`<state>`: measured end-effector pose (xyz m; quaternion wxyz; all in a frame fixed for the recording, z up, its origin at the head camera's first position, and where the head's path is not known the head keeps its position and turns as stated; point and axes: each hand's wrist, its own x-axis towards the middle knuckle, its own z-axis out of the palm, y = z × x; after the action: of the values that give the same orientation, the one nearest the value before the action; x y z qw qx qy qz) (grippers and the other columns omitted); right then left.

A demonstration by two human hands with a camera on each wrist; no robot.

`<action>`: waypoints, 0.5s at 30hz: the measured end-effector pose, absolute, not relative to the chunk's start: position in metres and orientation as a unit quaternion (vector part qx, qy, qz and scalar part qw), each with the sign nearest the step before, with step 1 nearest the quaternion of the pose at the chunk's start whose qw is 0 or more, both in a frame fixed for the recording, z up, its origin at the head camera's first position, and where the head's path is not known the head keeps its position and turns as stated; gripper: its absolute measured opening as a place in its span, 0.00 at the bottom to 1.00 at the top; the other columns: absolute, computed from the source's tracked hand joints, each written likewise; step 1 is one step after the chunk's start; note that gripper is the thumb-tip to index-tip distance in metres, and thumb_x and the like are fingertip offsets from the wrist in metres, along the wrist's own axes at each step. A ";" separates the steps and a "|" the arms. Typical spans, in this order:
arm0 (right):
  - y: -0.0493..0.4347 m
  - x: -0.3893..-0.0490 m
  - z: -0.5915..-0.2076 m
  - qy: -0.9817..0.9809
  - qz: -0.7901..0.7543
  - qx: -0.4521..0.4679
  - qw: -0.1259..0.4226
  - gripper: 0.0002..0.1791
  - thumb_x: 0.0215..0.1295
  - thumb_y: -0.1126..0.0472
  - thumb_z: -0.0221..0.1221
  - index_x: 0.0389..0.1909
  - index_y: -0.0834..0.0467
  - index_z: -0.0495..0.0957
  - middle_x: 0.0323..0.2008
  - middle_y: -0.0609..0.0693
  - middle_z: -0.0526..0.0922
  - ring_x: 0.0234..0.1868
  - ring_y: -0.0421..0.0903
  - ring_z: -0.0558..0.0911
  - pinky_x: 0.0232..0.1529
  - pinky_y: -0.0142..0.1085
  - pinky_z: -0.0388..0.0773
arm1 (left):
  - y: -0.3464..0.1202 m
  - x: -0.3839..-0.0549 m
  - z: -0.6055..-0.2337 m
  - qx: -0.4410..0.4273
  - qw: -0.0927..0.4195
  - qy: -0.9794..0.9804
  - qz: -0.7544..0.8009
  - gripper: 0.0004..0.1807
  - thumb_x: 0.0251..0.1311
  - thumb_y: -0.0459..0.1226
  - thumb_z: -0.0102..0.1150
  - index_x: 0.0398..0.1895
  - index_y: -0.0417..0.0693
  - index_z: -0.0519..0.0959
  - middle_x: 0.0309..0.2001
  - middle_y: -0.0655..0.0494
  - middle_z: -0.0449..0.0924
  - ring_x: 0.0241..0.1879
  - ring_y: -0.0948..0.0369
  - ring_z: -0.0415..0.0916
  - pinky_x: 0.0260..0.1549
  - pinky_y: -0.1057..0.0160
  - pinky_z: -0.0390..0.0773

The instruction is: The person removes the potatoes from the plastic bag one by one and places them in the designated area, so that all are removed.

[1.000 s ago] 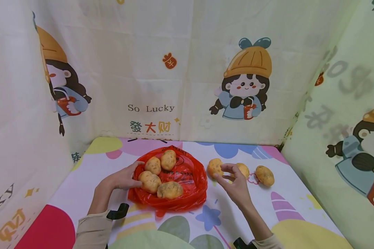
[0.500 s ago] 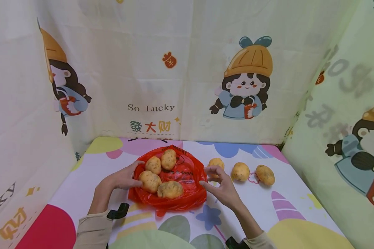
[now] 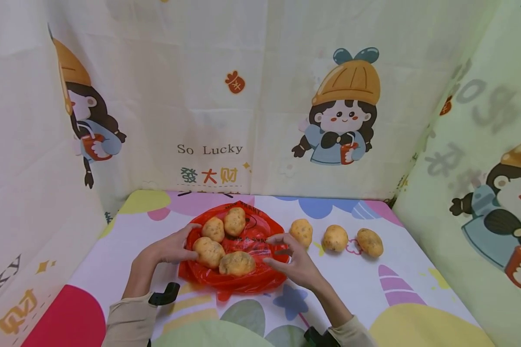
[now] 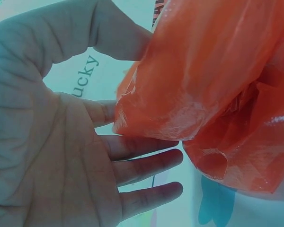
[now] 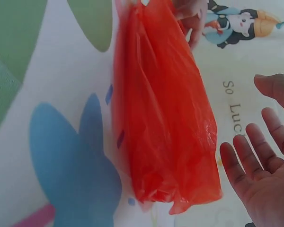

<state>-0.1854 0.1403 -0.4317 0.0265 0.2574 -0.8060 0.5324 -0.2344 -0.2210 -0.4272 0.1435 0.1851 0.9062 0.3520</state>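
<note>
Potatoes (image 3: 237, 264): four sit inside the red bag (image 3: 260, 284) at its 12, 10, 9 and 6 o'clock; three lie on the counter (image 3: 347, 286) toward 3 o'clock. The left hand (image 3: 169, 248) grips the bag at 9 o'clock. The right hand (image 3: 298, 266), at 3 o'clock, holds nothing, fingers apart. Probable step: unloading. Next: grasp one bagged potato and lift.

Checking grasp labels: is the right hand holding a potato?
No, the right wrist view shows the right hand with its fingers apart and nothing in its palm.
</note>
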 end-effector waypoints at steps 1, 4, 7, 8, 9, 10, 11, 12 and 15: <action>0.139 -0.186 -0.432 -0.808 0.530 0.256 0.021 0.21 0.62 0.58 0.72 0.54 0.51 0.77 0.53 0.46 0.79 0.57 0.55 0.79 0.58 0.58 0.79 | -0.222 -0.234 -0.427 0.184 0.143 0.907 0.351 0.45 0.54 0.40 0.67 0.73 0.39 0.57 0.70 0.34 0.64 0.65 0.41 0.66 0.66 0.33 0.67; 0.134 -0.187 -0.434 -0.810 0.527 0.256 0.007 0.21 0.62 0.58 0.71 0.54 0.52 0.77 0.54 0.46 0.79 0.58 0.56 0.78 0.59 0.58 0.78 | -0.223 -0.233 -0.427 0.182 0.144 0.907 0.353 0.45 0.53 0.40 0.67 0.73 0.39 0.58 0.70 0.35 0.64 0.65 0.42 0.67 0.65 0.33 0.67; 0.130 -0.187 -0.436 -0.804 0.533 0.264 -0.009 0.21 0.62 0.59 0.71 0.53 0.53 0.77 0.55 0.49 0.79 0.59 0.63 0.76 0.60 0.59 0.77 | -0.223 -0.233 -0.427 0.183 0.143 0.907 0.353 0.45 0.53 0.40 0.67 0.73 0.39 0.58 0.70 0.35 0.64 0.64 0.43 0.67 0.65 0.34 0.68; 0.129 -0.188 -0.437 -0.801 0.536 0.267 -0.014 0.21 0.62 0.59 0.71 0.53 0.54 0.77 0.55 0.51 0.79 0.60 0.64 0.76 0.60 0.60 0.77 | -0.223 -0.233 -0.427 0.183 0.142 0.907 0.353 0.45 0.53 0.40 0.67 0.73 0.39 0.58 0.70 0.35 0.65 0.64 0.43 0.67 0.65 0.34 0.69; 0.128 -0.188 -0.438 -0.798 0.538 0.271 -0.019 0.21 0.62 0.59 0.71 0.54 0.55 0.77 0.56 0.53 0.79 0.60 0.65 0.75 0.61 0.60 0.76 | -0.223 -0.233 -0.428 0.184 0.141 0.907 0.352 0.45 0.53 0.40 0.67 0.73 0.39 0.58 0.70 0.36 0.65 0.64 0.43 0.67 0.65 0.35 0.69; 0.126 -0.189 -0.438 -0.796 0.539 0.274 -0.024 0.21 0.62 0.59 0.71 0.54 0.57 0.76 0.56 0.55 0.79 0.61 0.66 0.75 0.61 0.61 0.76 | -0.223 -0.233 -0.427 0.185 0.139 0.907 0.351 0.45 0.53 0.40 0.67 0.73 0.39 0.58 0.70 0.36 0.65 0.64 0.44 0.68 0.65 0.35 0.69; 0.125 -0.189 -0.439 -0.795 0.540 0.276 -0.029 0.22 0.62 0.59 0.71 0.54 0.57 0.76 0.57 0.56 0.79 0.61 0.66 0.75 0.61 0.61 0.75 | -0.222 -0.234 -0.427 0.186 0.138 0.908 0.349 0.45 0.53 0.40 0.67 0.73 0.39 0.58 0.70 0.36 0.65 0.64 0.44 0.68 0.65 0.35 0.69; 0.124 -0.189 -0.440 -0.795 0.538 0.277 -0.033 0.22 0.62 0.59 0.71 0.55 0.58 0.76 0.57 0.56 0.79 0.62 0.65 0.75 0.62 0.61 0.75 | -0.222 -0.234 -0.427 0.186 0.138 0.908 0.349 0.44 0.53 0.40 0.67 0.73 0.39 0.58 0.70 0.36 0.65 0.64 0.44 0.68 0.65 0.35 0.68; 0.121 -0.190 -0.442 -0.794 0.536 0.284 -0.045 0.23 0.63 0.59 0.71 0.55 0.59 0.76 0.57 0.55 0.79 0.61 0.64 0.76 0.61 0.61 0.76 | -0.222 -0.234 -0.426 0.186 0.136 0.910 0.345 0.44 0.53 0.40 0.67 0.73 0.39 0.58 0.70 0.36 0.65 0.64 0.44 0.68 0.66 0.35 0.68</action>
<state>-0.1899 0.1206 -0.4416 -0.0449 0.2837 -0.7940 0.5358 -0.2343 -0.2218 -0.4260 0.1360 0.1864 0.9097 0.3452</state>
